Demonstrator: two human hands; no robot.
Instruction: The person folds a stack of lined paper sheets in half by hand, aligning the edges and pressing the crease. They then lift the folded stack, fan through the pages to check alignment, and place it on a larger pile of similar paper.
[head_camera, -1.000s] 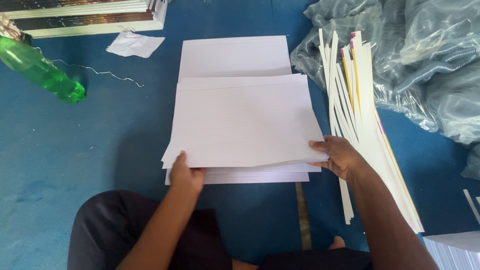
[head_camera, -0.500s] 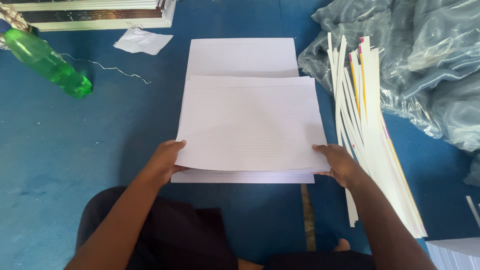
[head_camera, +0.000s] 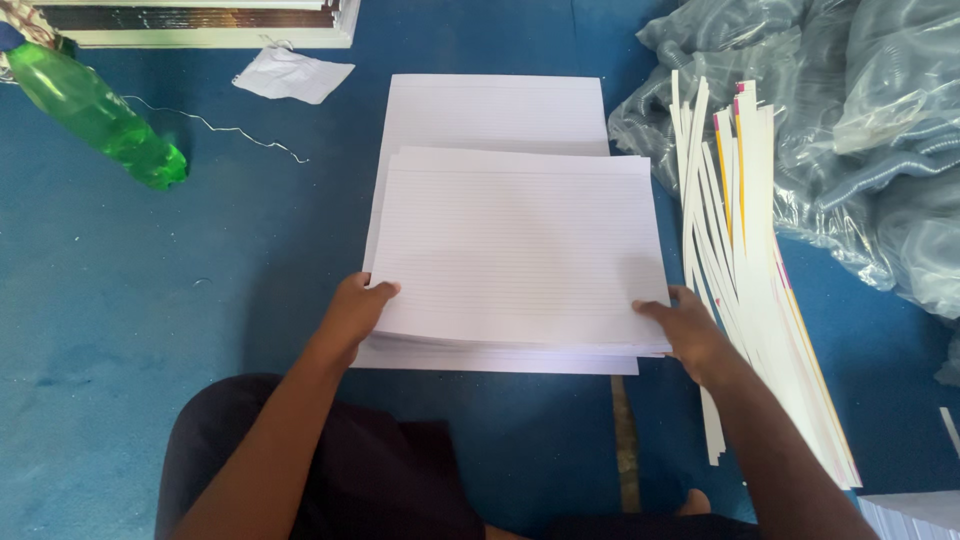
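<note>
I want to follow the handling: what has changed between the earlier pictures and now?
The left hand moved from the sheaf's near edge to its left corner. The sheaf of ruled sheets, skewed before, now lies square. The right hand keeps its right corner; the green bottle and side stack stayed.

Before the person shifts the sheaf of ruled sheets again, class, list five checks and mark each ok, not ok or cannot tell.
1. Left hand grips the ruled sheets at the near left corner: ok.
2. Right hand grips the near right corner: ok.
3. Sheaf squared with the paper stack beneath: not ok, edges offset.
4. Green bottle apart from the paper: ok.
5. Sheet count: cannot tell.
</note>
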